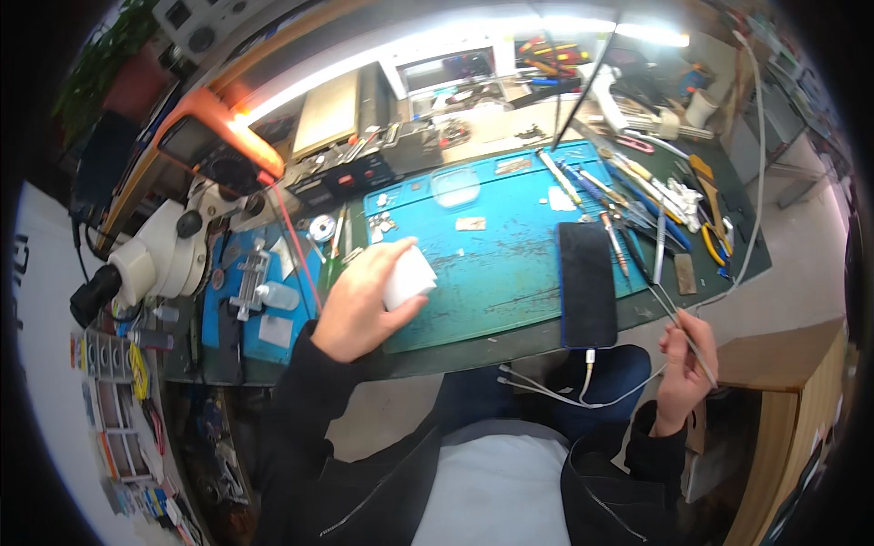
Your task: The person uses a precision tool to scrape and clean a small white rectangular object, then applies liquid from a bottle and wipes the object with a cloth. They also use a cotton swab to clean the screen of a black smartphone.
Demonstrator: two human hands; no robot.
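My left hand (357, 298) is closed around a small white block-like thing (410, 278), over the left part of the blue work mat (482, 300). Whether it is a box or folded tissue I cannot make out. Off the bench's front right edge, my right hand (687, 364) grips a pair of metal tweezers (667, 307), their tips pointing up and to the left. Between the hands lies a smartphone (587, 282) with a dark screen, overlapping the mat's front right part. A white charging cable (587, 387) is plugged into its lower end, and its spare plugs hang over my lap.
A microscope (159, 255) and an orange multimeter (218, 146) stand at the left. Near my left hand is a clear bottle (278, 296). A clear plastic box (455, 187) sits toward the mat's back. Pliers (716, 244), screwdrivers and other tools crowd the right side.
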